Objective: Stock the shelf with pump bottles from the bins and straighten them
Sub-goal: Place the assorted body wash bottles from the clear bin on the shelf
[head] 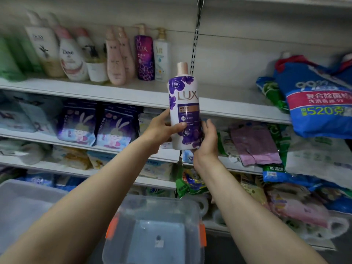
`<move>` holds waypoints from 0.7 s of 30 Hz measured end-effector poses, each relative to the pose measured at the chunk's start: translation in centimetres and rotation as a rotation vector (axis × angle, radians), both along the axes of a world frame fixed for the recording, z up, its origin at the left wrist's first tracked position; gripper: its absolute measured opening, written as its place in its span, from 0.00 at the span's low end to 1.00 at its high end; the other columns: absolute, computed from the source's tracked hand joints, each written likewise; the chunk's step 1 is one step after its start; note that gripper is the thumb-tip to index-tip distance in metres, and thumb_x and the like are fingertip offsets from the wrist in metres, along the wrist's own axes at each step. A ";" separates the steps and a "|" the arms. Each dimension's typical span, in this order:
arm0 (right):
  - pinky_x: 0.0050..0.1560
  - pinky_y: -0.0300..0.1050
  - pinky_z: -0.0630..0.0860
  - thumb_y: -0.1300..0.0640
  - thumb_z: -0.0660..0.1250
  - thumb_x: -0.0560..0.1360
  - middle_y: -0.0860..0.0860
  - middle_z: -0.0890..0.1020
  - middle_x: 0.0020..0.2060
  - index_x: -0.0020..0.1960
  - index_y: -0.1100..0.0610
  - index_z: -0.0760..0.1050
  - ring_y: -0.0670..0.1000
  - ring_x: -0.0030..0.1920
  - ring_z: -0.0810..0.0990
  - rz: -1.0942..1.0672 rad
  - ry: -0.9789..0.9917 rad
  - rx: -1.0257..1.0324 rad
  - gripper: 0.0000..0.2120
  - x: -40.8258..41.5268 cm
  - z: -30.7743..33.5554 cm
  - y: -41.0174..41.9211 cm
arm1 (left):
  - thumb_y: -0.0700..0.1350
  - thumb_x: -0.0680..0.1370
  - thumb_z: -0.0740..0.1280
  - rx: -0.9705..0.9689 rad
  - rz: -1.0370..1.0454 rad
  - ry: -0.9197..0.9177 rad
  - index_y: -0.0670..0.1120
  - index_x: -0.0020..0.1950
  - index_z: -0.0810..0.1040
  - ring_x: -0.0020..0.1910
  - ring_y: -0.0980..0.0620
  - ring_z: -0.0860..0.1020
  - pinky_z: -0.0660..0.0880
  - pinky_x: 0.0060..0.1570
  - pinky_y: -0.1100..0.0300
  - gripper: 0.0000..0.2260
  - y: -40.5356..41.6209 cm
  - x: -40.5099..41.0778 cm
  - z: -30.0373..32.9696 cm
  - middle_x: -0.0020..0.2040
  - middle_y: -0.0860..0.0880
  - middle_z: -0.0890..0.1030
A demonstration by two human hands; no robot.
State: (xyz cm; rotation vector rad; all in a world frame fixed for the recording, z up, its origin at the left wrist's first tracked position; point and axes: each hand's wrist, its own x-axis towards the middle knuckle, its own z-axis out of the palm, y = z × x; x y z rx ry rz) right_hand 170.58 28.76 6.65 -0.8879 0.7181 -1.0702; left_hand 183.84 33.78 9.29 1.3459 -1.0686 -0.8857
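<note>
Left hand [163, 128] and right hand [206, 138] clasp 1 upright Lux bottle [183, 111] before the shelf [114, 92]; bottles [99, 56] already stand there; clear bin [154, 231] below looks empty.

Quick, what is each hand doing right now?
Left hand: holding the white-and-purple Lux bottle, thumb wrapped across its front.
Right hand: holding the same bottle, cupping its lower right side.

One camera only, worn on the person's head, facing forward and slightly down at the shelves [122, 94] from arm's reach; its wide lens takes in both forearms and the bins [152, 231] below.
</note>
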 end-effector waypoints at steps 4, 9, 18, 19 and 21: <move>0.36 0.34 0.78 0.42 0.52 0.83 0.42 0.87 0.45 0.49 0.45 0.83 0.40 0.45 0.85 0.042 0.032 -0.119 0.22 1.2 1.4 -1.1 | 0.44 0.75 0.75 -0.050 0.019 -0.033 0.58 0.70 0.74 0.50 0.51 0.84 0.82 0.50 0.50 0.25 -0.9 2.3 1.8 0.48 0.52 0.86; 0.40 0.40 0.77 0.41 0.49 0.83 0.42 0.86 0.47 0.55 0.42 0.81 0.38 0.45 0.84 0.064 0.098 -0.274 0.21 3.2 3.6 -3.0 | 0.40 0.76 0.74 -0.118 -0.026 -0.035 0.57 0.73 0.72 0.54 0.41 0.83 0.81 0.54 0.44 0.28 -2.7 5.3 4.7 0.52 0.42 0.85; 0.33 0.29 0.75 0.42 0.48 0.85 0.37 0.86 0.44 0.57 0.42 0.78 0.35 0.43 0.83 0.061 0.210 -0.369 0.19 7.2 6.3 -8.2 | 0.36 0.77 0.72 -0.169 -0.106 -0.023 0.52 0.77 0.68 0.58 0.45 0.82 0.79 0.60 0.46 0.30 -8.4 10.0 6.4 0.58 0.42 0.84; 0.33 0.29 0.75 0.42 0.48 0.85 0.37 0.86 0.44 0.58 0.42 0.78 0.36 0.43 0.83 0.063 0.226 -0.367 0.19 7.6 6.2 -8.8 | 0.36 0.77 0.71 -0.171 -0.110 -0.024 0.52 0.77 0.67 0.59 0.45 0.82 0.78 0.61 0.45 0.31 -9.1 10.5 6.3 0.59 0.42 0.83; 0.34 0.30 0.76 0.41 0.48 0.85 0.38 0.86 0.45 0.59 0.42 0.77 0.37 0.44 0.83 0.063 0.255 -0.355 0.19 8.5 6.0 -9.8 | 0.36 0.77 0.71 -0.180 -0.125 -0.017 0.51 0.78 0.66 0.60 0.44 0.82 0.78 0.61 0.47 0.31 -10.4 11.5 5.8 0.60 0.41 0.83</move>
